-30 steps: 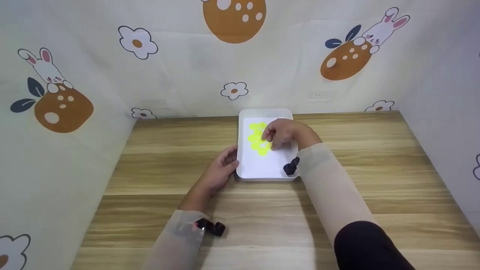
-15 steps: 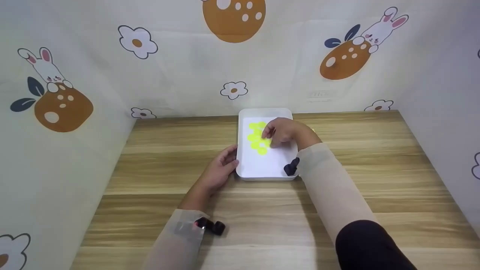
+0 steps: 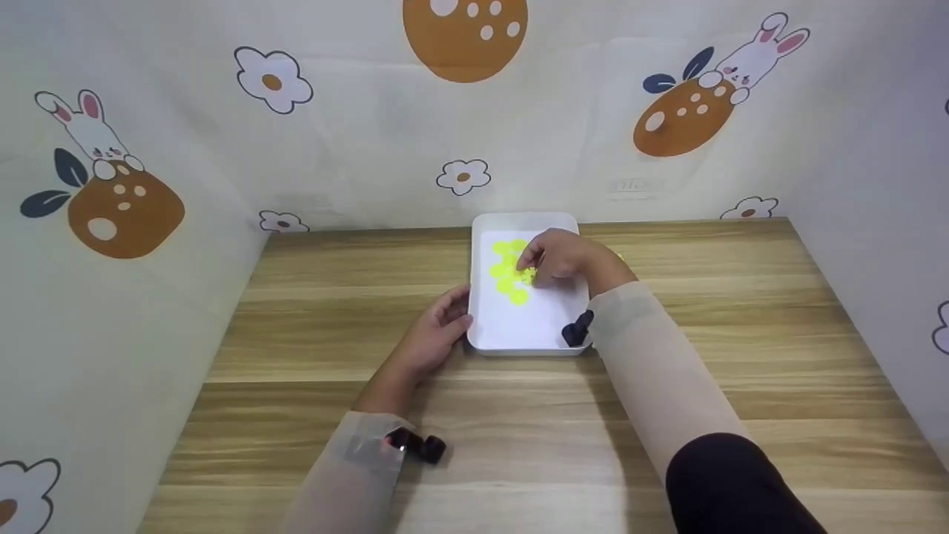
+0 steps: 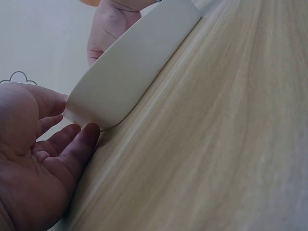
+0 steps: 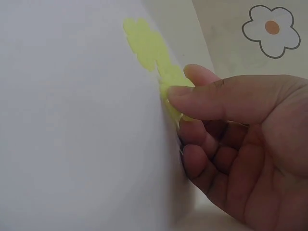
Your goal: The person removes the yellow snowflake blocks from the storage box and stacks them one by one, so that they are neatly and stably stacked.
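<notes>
A white rectangular tray (image 3: 530, 326) lies on the table, with several flat, bright yellow scalloped-edge pieces (image 3: 506, 268) clustered inside. My right hand (image 3: 560, 256) reaches over the tray from the right and pinches one yellow piece (image 3: 528, 276) between thumb and fingers. In the right wrist view, the thumb presses on the yellow piece (image 5: 169, 108), close to more yellow pieces (image 5: 147, 43). At the tray's left side rests my left hand (image 3: 434, 334). The left wrist view has its relaxed fingertips against the outer tray wall (image 4: 113, 79) near a corner.
The wood-grain table (image 3: 319, 334) extends around the tray. A patterned cloth backdrop (image 3: 371, 133) encloses its back and sides. Something small and yellow (image 3: 620, 256) peeks out behind the right wrist. A small black camera (image 3: 419, 446) is strapped to the left sleeve.
The right hand has lifted slightly at the tray, and a yellow piece now shows between its thumb and fingers. The left hand has stayed at the tray's side.
</notes>
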{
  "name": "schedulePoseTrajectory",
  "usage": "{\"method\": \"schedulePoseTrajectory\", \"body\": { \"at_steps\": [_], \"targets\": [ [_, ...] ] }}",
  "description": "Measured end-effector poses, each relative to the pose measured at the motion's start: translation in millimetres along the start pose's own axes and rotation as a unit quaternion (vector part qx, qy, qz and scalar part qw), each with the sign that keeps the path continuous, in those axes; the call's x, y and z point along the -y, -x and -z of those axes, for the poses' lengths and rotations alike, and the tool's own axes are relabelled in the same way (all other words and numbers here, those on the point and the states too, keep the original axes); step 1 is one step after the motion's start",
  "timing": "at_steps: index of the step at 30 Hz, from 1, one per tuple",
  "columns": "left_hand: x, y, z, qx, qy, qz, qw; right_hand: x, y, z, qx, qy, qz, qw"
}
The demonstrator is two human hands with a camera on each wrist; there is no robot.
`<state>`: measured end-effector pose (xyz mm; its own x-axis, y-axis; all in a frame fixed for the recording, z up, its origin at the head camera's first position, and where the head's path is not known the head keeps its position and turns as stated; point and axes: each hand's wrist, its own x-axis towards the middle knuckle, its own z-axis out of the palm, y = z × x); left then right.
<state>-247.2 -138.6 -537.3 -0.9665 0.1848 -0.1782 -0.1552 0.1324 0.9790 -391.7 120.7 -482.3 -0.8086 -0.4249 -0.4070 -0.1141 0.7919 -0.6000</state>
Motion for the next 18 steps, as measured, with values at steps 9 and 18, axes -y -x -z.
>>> {"method": "schedulePoseTrajectory", "body": {
  "at_steps": [9, 18],
  "targets": [
    [0.8, -0.1, 0.4, -0.001, -0.003, -0.003, 1.0000, -0.3, 0.2, 7.5, -0.017, -0.098, 0.013, 0.995],
    [2.0, -1.0, -0.1, -0.005, 0.014, -0.002, 0.9999, 3.0, 27.1, 26.3, -0.054, -0.197, 0.034, 0.978]
  ]
}}
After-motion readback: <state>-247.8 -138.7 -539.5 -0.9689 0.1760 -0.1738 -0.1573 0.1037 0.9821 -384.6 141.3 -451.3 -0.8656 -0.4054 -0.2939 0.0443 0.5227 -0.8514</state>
